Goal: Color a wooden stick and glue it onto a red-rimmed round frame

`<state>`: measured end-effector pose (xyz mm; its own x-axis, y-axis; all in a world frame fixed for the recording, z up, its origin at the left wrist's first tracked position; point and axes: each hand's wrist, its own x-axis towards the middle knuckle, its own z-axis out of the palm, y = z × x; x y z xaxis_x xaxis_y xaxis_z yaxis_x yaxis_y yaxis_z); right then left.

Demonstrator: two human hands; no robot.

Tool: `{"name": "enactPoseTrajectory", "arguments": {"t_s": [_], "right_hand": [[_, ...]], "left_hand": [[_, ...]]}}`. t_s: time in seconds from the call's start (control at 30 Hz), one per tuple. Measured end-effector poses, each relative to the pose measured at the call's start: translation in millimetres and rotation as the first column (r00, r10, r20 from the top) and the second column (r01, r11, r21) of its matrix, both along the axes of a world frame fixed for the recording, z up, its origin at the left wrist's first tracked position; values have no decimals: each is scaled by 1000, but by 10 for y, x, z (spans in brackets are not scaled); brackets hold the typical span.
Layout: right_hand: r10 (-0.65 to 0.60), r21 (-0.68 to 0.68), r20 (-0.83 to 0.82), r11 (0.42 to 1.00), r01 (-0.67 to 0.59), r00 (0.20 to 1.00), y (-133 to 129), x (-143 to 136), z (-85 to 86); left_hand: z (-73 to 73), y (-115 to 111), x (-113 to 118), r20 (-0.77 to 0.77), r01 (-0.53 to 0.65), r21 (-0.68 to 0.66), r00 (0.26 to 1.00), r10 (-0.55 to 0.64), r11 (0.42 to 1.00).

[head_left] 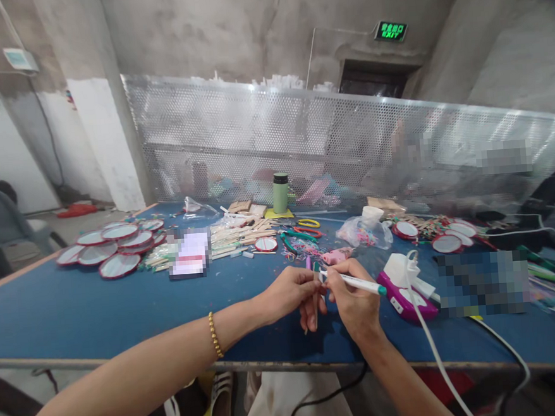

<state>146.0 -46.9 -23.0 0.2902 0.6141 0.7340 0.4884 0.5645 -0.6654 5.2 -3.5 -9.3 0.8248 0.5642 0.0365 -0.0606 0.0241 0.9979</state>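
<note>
Pen: a white pen (359, 283) with a teal end sits in the right hand (353, 301), its tip turned toward the left fingers, above the near part of the blue surface (75, 311).
Right grip: closed around the pen.
Left hand (290, 292): fingers pinched on a small thin piece, too small to identify.
Near: purple device (404, 302) with white cable (432, 349), just right.
Farther: green bottle (280, 192), round red-rimmed mirrors (113, 245).
</note>
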Motion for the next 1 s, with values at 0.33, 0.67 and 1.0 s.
{"name": "enactPoseTrajectory", "arguments": {"t_s": [0.33, 0.67, 1.0], "right_hand": [[23, -13, 1, 1000, -23, 1000, -9, -8, 13], [39, 8, 17, 999, -39, 999, -15, -16, 19], [56, 7, 37, 998, -56, 998, -8, -17, 20]], "left_hand": [[18, -7, -10, -11, 8, 9, 1000, -7, 1000], [1, 5, 0, -11, 11, 11, 1000, -11, 1000], [18, -9, -1, -26, 5, 31, 1000, -4, 1000]]}}
